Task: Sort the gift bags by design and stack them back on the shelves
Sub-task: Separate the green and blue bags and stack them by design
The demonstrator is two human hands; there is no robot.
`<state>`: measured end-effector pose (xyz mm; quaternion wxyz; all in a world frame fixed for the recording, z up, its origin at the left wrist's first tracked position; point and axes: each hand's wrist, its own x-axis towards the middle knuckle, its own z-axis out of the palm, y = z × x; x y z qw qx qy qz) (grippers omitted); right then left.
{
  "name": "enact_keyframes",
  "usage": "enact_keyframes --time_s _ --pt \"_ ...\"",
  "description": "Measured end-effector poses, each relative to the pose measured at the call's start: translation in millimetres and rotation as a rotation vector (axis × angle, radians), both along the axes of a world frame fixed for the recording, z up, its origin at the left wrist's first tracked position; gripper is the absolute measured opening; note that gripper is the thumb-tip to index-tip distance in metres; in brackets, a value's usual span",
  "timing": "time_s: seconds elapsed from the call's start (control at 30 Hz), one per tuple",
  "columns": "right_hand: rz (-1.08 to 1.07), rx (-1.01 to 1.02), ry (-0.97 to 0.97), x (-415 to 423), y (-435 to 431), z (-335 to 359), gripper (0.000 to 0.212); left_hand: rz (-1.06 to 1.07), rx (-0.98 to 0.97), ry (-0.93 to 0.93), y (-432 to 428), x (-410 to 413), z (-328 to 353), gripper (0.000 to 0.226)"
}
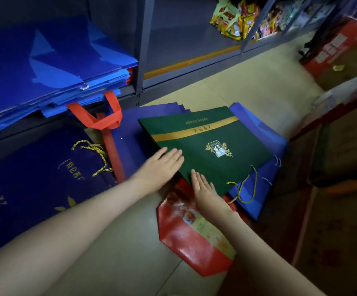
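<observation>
Both hands flat on the green gift bag [205, 137], which lies face up on top of the floor pile, centre of view, w/ a gold band across it and a logo nearer the hands.

Left hand [160, 167]: fingers straight and close together, palm down, tips resting on the bag's near-left edge. Not curled round anything.

Right hand [205, 191]: also palm down, fingers straight, tips on the bag's near corner; heel of the hand sits over the red bag [194, 236] that pokes out from under the green one toward the near side. No pinch, no grasp.

So the green bag is just beyond and under both sets of fingertips, between the hands and the shelf post [143, 39]. Its gold cord handle [246, 189] trails off the near-right edge.

Under it: blue bags [258, 133] fanned out right and far.

Left, on the shelf: stack of blue bags [45, 67], red strap handle [100, 116] hanging off the front. Below, near left: navy bag [34, 178] w/ gold lettering.

Far: snack packets [235, 18] on a shelf. Far right: red carton [340, 45].
</observation>
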<state>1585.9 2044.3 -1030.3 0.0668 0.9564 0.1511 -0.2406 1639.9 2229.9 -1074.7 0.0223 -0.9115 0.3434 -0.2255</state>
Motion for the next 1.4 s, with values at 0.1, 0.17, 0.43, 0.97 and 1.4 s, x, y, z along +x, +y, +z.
enact_keyframes --time_s 0.1,0.17,0.43,0.97,1.4 --pt "0.074 0.034 -0.03 -5 -24 -3 0.088 0.081 0.14 0.061 3 22 -10 0.055" --pt "0.079 0.076 -0.008 -6 -33 -7 0.086 0.055 0.238 0.072 -3 36 -17 0.054" --pt "-0.251 0.022 -0.194 33 -34 -21 0.078 -0.213 0.108 -0.071 -91 31 -24 0.04" --pt "-0.697 -0.013 0.19 84 -106 -68 0.077 0.019 0.06 0.106 -7 13 -50 0.05" --pt "0.147 0.399 -0.303 115 155 -39 0.088 0.909 0.108 0.003 237 -56 5 0.073"
